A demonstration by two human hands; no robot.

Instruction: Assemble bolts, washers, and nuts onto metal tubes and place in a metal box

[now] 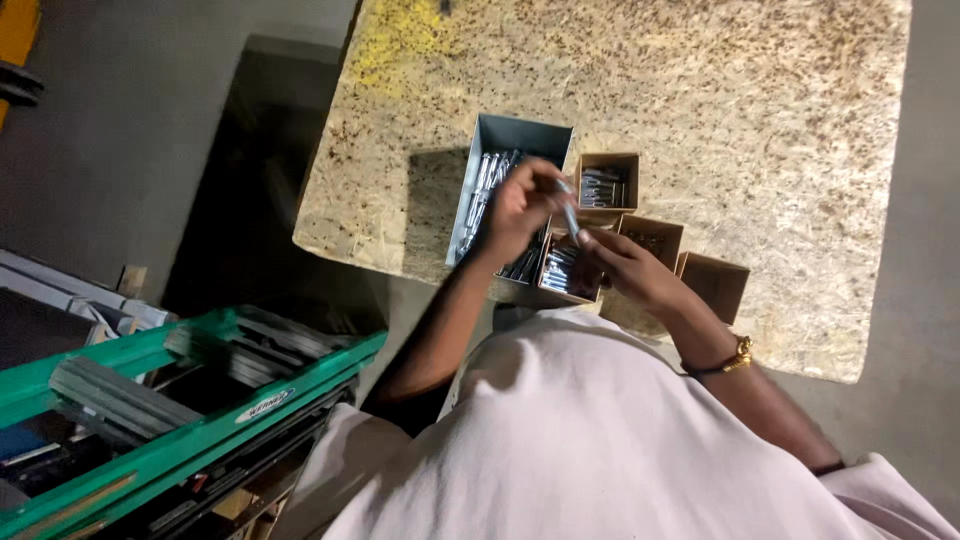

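Holding a slim metal bolt [570, 215] between them, both hands work just above the tall grey metal bin [505, 190], which stands on the speckled chipboard surface [760, 110]. The left hand [520, 205] hangs over the bin's right edge, fingers curled and pinched on the bolt's upper end. The right hand [625, 265], just right of the bin, closes its fingertips on the bolt's lower end; a gold bracelet [738, 355] sits on its wrist. More bright bolts lie inside the bin. Right of the bin stand small cardboard boxes: one [610, 180] behind the hands holds metal parts, another [568, 270] under the hands also holds shiny pieces, and the farthest box [715, 285] looks empty. Well left of the bin, off the surface, lies a green ladder [170, 400].
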